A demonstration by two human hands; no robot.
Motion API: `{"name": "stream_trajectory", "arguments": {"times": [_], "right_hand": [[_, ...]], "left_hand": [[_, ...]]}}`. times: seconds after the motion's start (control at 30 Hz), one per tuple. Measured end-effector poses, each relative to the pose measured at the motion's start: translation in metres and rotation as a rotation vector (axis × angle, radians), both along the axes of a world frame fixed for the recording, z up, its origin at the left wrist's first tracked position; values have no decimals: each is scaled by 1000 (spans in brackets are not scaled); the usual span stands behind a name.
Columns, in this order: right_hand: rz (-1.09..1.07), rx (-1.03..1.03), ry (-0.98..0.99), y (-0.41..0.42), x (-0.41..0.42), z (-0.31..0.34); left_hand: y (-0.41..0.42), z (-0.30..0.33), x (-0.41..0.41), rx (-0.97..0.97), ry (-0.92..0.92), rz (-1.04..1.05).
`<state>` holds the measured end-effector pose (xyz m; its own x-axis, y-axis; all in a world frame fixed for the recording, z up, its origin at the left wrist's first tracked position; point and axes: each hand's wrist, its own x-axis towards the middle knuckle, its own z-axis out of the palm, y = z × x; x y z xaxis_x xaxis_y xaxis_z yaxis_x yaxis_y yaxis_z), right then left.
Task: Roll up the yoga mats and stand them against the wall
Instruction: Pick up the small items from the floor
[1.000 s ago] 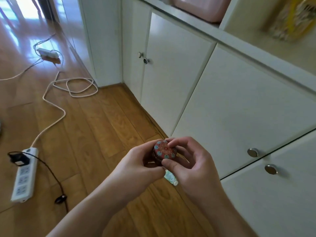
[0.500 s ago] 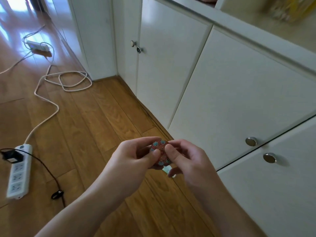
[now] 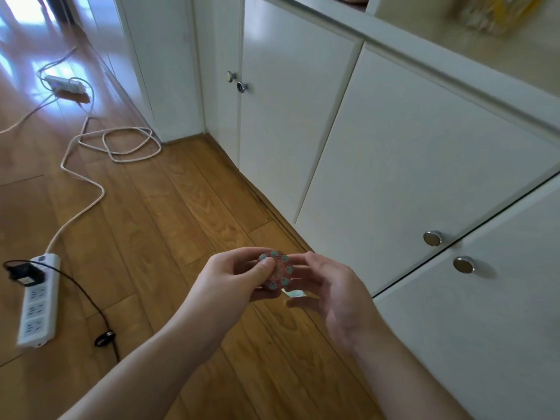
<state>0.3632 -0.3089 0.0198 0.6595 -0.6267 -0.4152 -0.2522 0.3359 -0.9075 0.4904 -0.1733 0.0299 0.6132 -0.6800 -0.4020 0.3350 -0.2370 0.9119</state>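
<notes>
My left hand [image 3: 233, 277] pinches a small round patterned tin [image 3: 277, 271] with thumb over its lid; my right hand [image 3: 330, 294] sits just beside it, fingers loosely spread, gripping nothing I can see. No yoga mat is in view, so I can't tell which way it lies or which hand is nearer.

I count two hands, my left hand [image 3: 233, 277] and right hand [image 3: 336, 295], one small round patterned tin [image 3: 277, 269] between them. Two white power strips: near power strip [image 3: 38, 301], far power strip [image 3: 63, 83]. One black plug [image 3: 22, 274] in the near one. Four round metal knobs on the cabinet doors: [image 3: 432, 238], [image 3: 463, 264], [image 3: 231, 76], [image 3: 242, 87]. One coiled white cable [image 3: 121, 144].
</notes>
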Motion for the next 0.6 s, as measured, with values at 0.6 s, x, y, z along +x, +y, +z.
{"name": "stream_trajectory", "arguments": {"times": [0.6], "right_hand": [[577,-809,1045,-52,32,-302]], "left_hand": [[-28,-109,46,120,166,143]]}}
